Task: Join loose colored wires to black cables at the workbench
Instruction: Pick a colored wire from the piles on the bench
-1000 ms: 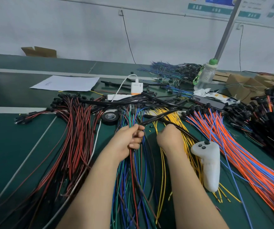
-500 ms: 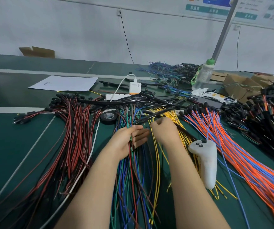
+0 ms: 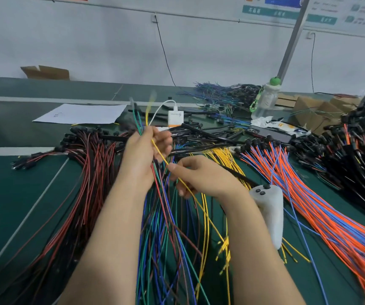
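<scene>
Head view: the left hand (image 3: 143,157), just at nine o'clock of frame centre, is curled tight around a thin sheaf of mixed wires (image 3: 161,238) in green, blue, red and brown. Their blurred tips stick up at twelve o'clock from the fist, and their long tails drape down towards six o'clock over the green tabletop (image 3: 12,194). At four o'clock from it and close by, the right hand (image 3: 201,177) pinches a single yellow wire (image 3: 158,150) between thumb and forefinger, its other fingers loosely bent. That wire runs taut from the left fist to the pinch, then trails slack.

Glossy black cables (image 3: 199,137) lie crossed at twelve o'clock of the right hand, past both hands. A fan of loose yellow wires (image 3: 227,157) lies at two o'clock of the right hand, and smooth orange and blue wires (image 3: 309,194) sweep to three o'clock. Red and black leads (image 3: 89,168) with stubby black plugs lie at nine o'clock. A rounded white controller (image 3: 269,212) with three dark buttons lies beside the right wrist.
</scene>
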### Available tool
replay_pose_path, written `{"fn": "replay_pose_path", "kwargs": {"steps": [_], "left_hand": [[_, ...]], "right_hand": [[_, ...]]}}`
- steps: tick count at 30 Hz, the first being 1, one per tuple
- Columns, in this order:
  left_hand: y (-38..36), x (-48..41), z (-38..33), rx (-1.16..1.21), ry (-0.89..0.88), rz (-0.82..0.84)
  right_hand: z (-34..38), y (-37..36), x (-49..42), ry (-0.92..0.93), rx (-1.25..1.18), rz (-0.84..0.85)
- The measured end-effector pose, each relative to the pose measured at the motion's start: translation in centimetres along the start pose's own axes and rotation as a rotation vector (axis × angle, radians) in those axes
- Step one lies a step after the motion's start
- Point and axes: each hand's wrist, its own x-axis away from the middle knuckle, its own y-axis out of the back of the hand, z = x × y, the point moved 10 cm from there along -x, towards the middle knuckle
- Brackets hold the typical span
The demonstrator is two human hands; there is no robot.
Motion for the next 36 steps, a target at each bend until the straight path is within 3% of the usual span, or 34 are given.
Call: {"fn": "replay_pose_path", "kwargs": {"steps": [3, 5, 7, 9, 11, 15, 20, 24, 29, 33, 36], "left_hand": [[-3.7, 1.0, -2.7, 0.063, -0.021, 0.134], [-6.2, 1.8, -4.6, 0.132, -0.011, 0.233], [-8.6, 2.4, -5.9, 0.267, 0.060, 0.350], [-11.1, 2.9, -6.3, 0.436, 0.176, 0.456], [-13.7, 3.7, -5.7, 0.546, 0.290, 0.541], [-18.4, 4.3, -2.6, 0.654, 0.487, 0.571], [-22.9, 4.4, 0.9, 0.703, 0.616, 0.560], [-24.7, 4.5, 4.7, 0.644, 0.679, 0.553], [-22.7, 2.3, 11.0, 0.304, 0.700, 0.476], [-20.5, 1.2, 13.6, -0.008, 0.608, 0.413], [-19.4, 1.2, 14.8, -0.233, 0.552, 0.400]], "right_hand": [[1.1, -0.7, 1.3, 0.046, -0.230, 0.157], [0.8, 1.2, 1.7, 0.051, -0.362, 0.065], [-1.2, 6.4, 1.9, 0.015, -0.288, -0.292], [-3.8, 12.8, 3.8, -0.106, 0.063, -0.726], [-6.4, 16.8, 5.8, -0.290, 0.316, -0.919], [-12.6, 20.0, 8.0, -0.668, 0.376, -0.902], [-15.3, 21.2, 8.3, -0.768, 0.347, -0.876], [-15.5, 21.6, 7.6, -0.750, 0.414, -0.905], [-16.3, 23.3, 8.7, -0.675, 0.321, -1.010], [-12.7, 24.4, 10.0, -0.381, 0.244, -1.211], [-7.7, 24.2, 9.5, -0.116, 0.237, -1.199]]}}
